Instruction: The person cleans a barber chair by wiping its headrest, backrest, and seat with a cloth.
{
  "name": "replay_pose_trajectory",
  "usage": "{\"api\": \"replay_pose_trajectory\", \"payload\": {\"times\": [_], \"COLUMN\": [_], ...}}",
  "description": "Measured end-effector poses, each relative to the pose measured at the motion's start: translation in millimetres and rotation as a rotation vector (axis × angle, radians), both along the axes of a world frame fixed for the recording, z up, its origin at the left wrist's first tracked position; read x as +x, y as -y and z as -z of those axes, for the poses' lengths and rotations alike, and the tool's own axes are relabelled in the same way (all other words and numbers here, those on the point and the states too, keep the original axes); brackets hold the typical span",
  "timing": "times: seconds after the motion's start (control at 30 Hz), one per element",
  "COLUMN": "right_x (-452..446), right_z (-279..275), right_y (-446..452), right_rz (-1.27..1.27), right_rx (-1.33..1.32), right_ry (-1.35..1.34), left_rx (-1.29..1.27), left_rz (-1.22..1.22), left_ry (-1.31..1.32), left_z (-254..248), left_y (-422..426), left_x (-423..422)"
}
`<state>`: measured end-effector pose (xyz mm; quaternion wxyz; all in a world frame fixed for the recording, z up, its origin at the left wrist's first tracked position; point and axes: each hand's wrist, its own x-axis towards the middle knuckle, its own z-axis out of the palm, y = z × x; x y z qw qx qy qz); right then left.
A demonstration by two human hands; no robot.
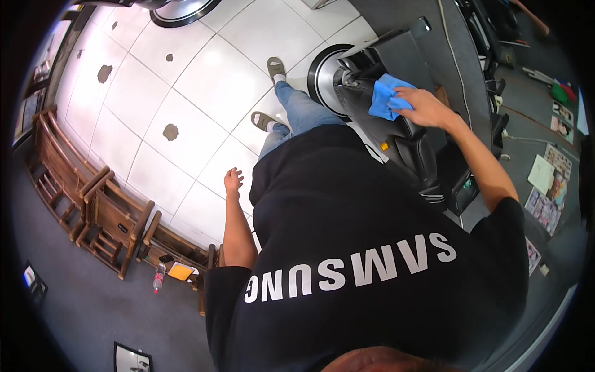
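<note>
A crumpled blue cloth (385, 96) is gripped in my right hand (424, 106), which is stretched out over the black padded chair (421, 149). The cloth lies against the chair's dark upholstery; my palm is turned away from view. Below it on the chair is a small yellow patch (384, 146). My left hand (233, 180) hangs at my side above the tiled floor, its fingers loosely bent and apart, with nothing in them. The chair's round metal base (322, 80) stands near my feet.
Wooden bamboo benches (105, 204) line the left wall; a plastic bottle (159, 277) is by one of them. White floor tiles (204, 111) have dark broken patches. Another round chair base (180, 9) is at the top. A cable (452, 56) runs behind the chair; photos (548, 186) are at right.
</note>
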<state>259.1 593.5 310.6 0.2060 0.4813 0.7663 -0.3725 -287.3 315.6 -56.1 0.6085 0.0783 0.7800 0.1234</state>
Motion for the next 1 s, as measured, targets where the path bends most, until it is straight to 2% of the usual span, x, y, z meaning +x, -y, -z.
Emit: {"api": "replay_pose_trajectory", "payload": {"times": [0.13,0.23,0.3,0.47,0.7,0.87,0.93,1.0], "right_x": [5,8,3,-20,-36,-24,-21,-14], "right_z": [-38,-19,3,27,44,68,80,110], "right_y": [96,155,171,156,98,65,45,23], "right_rz": [0.108,0.223,0.288,0.451,0.604,0.67,0.683,0.643], "right_rx": [0.363,0.614,0.8,0.942,0.889,0.77,0.641,0.578], "right_ry": [-0.051,0.033,0.072,0.296,0.514,0.423,0.376,0.294], "left_rx": [0.007,0.009,0.046,0.09,0.241,0.297,0.286,0.279], "left_rz": [0.003,0.061,0.081,0.227,0.342,0.447,0.515,0.568], "left_ry": [0.039,0.098,0.083,0.097,0.07,-0.006,-0.024,0.001], "left_z": [26,33,42,31,5,-4,-5,-10], "left_y": [11,-5,-19,-78,-143,-144,-137,-125], "left_x": [-8,-4,2,24,32,43,53,68]}}
